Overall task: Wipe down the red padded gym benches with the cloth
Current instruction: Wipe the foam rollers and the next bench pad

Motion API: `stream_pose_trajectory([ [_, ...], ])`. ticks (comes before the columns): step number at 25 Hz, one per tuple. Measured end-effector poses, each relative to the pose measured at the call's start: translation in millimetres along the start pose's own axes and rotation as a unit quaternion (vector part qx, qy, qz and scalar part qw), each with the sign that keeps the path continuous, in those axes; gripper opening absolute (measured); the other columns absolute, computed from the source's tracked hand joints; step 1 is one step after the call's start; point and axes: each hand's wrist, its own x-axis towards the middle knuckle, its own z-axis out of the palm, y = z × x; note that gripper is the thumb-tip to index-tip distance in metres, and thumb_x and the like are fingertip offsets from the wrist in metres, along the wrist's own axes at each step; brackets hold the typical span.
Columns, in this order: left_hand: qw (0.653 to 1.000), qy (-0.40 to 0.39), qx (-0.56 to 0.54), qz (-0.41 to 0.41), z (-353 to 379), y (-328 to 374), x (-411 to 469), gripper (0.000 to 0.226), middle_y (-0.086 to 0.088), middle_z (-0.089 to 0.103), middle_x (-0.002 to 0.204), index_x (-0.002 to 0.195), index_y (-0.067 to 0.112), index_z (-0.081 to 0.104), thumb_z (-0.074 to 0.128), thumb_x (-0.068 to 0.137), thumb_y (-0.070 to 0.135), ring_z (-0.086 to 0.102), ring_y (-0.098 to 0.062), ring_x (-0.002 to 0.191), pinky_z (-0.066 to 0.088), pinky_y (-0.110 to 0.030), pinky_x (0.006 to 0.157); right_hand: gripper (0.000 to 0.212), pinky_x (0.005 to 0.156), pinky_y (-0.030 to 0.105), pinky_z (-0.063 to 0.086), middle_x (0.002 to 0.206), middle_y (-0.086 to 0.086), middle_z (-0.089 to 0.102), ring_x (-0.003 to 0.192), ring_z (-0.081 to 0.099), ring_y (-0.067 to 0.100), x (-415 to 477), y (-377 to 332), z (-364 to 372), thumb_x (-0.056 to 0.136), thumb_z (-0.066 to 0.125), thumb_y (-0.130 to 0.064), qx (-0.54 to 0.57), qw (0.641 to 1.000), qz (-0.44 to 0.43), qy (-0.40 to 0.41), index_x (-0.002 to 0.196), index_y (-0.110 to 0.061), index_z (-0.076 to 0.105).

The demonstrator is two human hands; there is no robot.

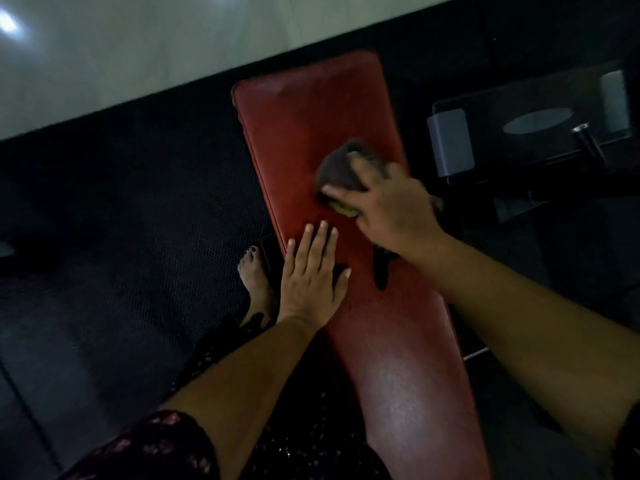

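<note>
Your right hand (391, 206) clamped on cloth (341, 168) mid-bench (304, 109); left hand (313, 271) lay flat, fingers apart, bracing near edge. Best carry overlapping strokes toward far end, pressure even.

The person wears a dark garment (162, 445) printed with small pink flowers, short-sleeved with both forearms uncovered, and a bare foot (254, 282) shows dark-painted toenails.

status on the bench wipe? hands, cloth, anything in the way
Right hand pressing cloth on bench, mid-pad. Left hand flat on near edge, bracing. Far end of pad unobstructed.
</note>
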Motion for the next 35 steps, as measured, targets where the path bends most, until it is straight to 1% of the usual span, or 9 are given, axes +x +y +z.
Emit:
stream_pose_trajectory([
  [3, 0.999, 0.013, 0.023, 0.019, 2, -8, 3, 0.06, -0.021, 0.054, 0.137, 0.136, 0.0, 0.046, 0.041, 0.093, 0.043, 0.031, -0.032, 0.135, 0.006, -0.043, 0.119, 0.049, 0.08, 0.043, 0.042, 0.16, 0.002, 0.021, 0.12, 0.042, 0.038, 45, -52, -17, 0.1, 0.046, -0.026, -0.073, 0.976, -0.202, -0.014, 0.143, -0.049, 0.038],
  [7, 0.999, 0.005, 0.017, 0.027, -1, -7, 3, 0.064, -0.015, 0.041, 0.148, 0.143, 0.004, 0.038, 0.04, 0.094, 0.045, 0.028, -0.03, 0.14, 0.008, -0.042, 0.12, 0.047, 0.081, 0.043, 0.038, 0.159, 0.003, 0.021, 0.122, 0.039, 0.035, 84, -66, -31, 0.102, 0.041, -0.033, -0.109, 0.965, -0.236, -0.034, 0.147, -0.041, 0.034],
  [10, 0.999, 0.002, 0.019, 0.028, -2, -10, 2, 0.067, -0.009, 0.029, 0.156, 0.15, 0.01, 0.027, 0.039, 0.096, 0.047, 0.023, -0.026, 0.145, 0.006, -0.04, 0.122, 0.052, 0.075, 0.04, 0.035, 0.162, 0.0, 0.015, 0.116, 0.041, 0.035, 70, -36, -21, 0.1, 0.042, -0.023, -0.081, 0.977, -0.196, -0.023, 0.142, -0.054, 0.035],
  [15, 1.0, 0.003, 0.021, 0.014, -8, -18, 10, 0.071, -0.008, 0.021, 0.16, 0.153, 0.011, 0.022, 0.037, 0.097, 0.052, 0.016, -0.025, 0.148, 0.002, -0.039, 0.122, 0.065, 0.071, 0.044, 0.047, 0.16, 0.004, 0.023, 0.107, 0.046, 0.042, 26, 47, -2, 0.088, 0.064, -0.024, -0.037, 0.998, -0.041, -0.021, 0.141, -0.051, 0.04],
  [18, 0.999, 0.018, 0.047, -0.007, -18, -37, 38, 0.072, -0.009, 0.018, 0.161, 0.154, 0.01, 0.02, 0.033, 0.098, 0.053, 0.012, -0.025, 0.149, -0.004, -0.038, 0.122, 0.066, 0.071, 0.047, 0.048, 0.16, 0.007, 0.022, 0.11, 0.043, 0.046, 11, 93, 3, 0.088, 0.064, -0.025, -0.032, 0.998, 0.039, -0.024, 0.143, -0.05, 0.037],
  [22, 0.992, 0.008, 0.065, 0.109, -19, -51, 65, 0.074, -0.01, 0.024, 0.161, 0.154, 0.011, 0.023, 0.036, 0.097, 0.055, 0.016, -0.025, 0.148, 0.004, -0.043, 0.123, 0.066, 0.081, 0.05, 0.047, 0.161, 0.009, 0.017, 0.119, 0.037, 0.047, 39, 104, -9, 0.092, 0.059, -0.028, -0.026, 0.991, 0.126, -0.019, 0.146, -0.051, 0.028],
  [27, 0.988, -0.001, 0.056, 0.146, -17, -55, 69, 0.071, -0.012, 0.03, 0.159, 0.153, 0.013, 0.032, 0.036, 0.094, 0.054, 0.022, -0.029, 0.147, 0.015, -0.049, 0.121, 0.059, 0.078, 0.048, 0.046, 0.161, 0.006, 0.02, 0.112, 0.043, 0.046, 99, 32, -37, 0.093, 0.055, -0.028, -0.057, 0.997, -0.057, -0.002, 0.143, -0.052, 0.036],
  [31, 0.987, -0.016, 0.063, 0.144, -18, -55, 70, 0.069, -0.015, 0.041, 0.151, 0.145, 0.011, 0.045, 0.035, 0.093, 0.054, 0.026, -0.031, 0.143, 0.016, -0.05, 0.119, 0.049, 0.078, 0.043, 0.038, 0.161, 0.003, 0.02, 0.121, 0.04, 0.04, 138, -45, -50, 0.099, 0.046, -0.03, -0.117, 0.969, -0.217, -0.021, 0.142, -0.052, 0.037],
  [35, 0.988, 0.009, 0.054, 0.142, -23, -57, 72, 0.065, -0.013, 0.051, 0.143, 0.138, 0.009, 0.053, 0.037, 0.093, 0.052, 0.03, -0.03, 0.14, 0.02, -0.049, 0.117, 0.049, 0.083, 0.045, 0.041, 0.162, 0.0, 0.015, 0.124, 0.039, 0.039, 154, -58, -56, 0.1, 0.045, -0.028, -0.101, 0.975, -0.196, -0.02, 0.142, -0.053, 0.036],
])
